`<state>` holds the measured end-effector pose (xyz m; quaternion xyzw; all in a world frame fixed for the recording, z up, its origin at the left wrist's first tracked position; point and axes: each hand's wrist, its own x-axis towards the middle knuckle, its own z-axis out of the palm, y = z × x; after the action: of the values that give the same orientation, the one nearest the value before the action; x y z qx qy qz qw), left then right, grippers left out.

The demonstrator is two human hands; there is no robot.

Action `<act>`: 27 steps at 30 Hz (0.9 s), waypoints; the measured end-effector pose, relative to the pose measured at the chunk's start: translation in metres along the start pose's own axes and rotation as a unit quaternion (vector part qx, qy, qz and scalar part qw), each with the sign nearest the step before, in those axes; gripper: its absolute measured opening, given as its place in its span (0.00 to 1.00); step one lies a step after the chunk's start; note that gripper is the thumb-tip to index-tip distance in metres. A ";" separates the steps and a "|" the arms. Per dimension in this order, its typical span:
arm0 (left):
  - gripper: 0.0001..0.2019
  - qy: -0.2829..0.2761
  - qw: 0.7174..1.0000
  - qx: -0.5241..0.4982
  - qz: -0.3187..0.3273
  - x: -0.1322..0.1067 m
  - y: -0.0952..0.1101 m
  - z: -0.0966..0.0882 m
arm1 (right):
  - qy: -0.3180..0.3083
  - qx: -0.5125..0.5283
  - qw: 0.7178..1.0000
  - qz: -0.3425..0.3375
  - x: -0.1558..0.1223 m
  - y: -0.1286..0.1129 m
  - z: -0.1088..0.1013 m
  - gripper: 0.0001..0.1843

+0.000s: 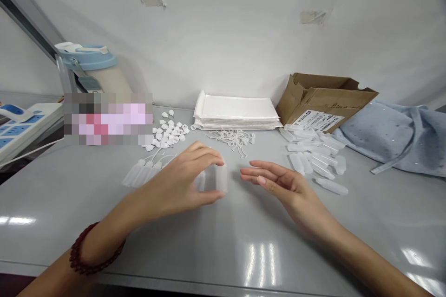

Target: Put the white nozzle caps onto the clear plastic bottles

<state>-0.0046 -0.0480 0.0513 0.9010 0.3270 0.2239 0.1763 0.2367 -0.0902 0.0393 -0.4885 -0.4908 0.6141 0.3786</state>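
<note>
Over the glossy grey desk (pixel 209 246), the left hand (pixel 179 188) pinches a clear vial (pixel 222 179) between thumb and fingertips; the right hand (pixel 280 184) hovers open, empty, just beside it. Beyond both: white caps (pixel 170 131), stacked sheets (pixel 237 112), pale wall (pixel 226 32).

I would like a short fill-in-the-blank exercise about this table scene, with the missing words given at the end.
1. The left hand holds a small clear bottle; its wrist wears a dark ____ bracelet.
2. The right hand is open and holds ____.
3. The cardboard box lies to the ____ of the stack of white sheets.
Missing words: red; nothing; right.
</note>
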 end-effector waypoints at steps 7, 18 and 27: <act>0.12 -0.132 0.989 0.013 -0.059 -0.006 -0.006 -0.007 | 0.035 -0.014 0.999 -0.015 0.002 0.000 -0.005 0.18; 0.12 -0.117 0.990 0.037 -0.067 -0.012 -0.008 -0.002 | 0.054 -0.040 0.997 -0.034 0.001 -0.001 -0.004 0.15; 0.14 -0.147 0.986 0.043 -0.067 -0.009 -0.004 -0.002 | 0.077 -0.036 0.995 -0.043 0.001 -0.001 -0.009 0.13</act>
<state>-0.0142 -0.0508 0.0488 0.9070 0.3662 0.0623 0.1986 0.2451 -0.0866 0.0394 -0.5257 -0.5028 0.5398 0.4236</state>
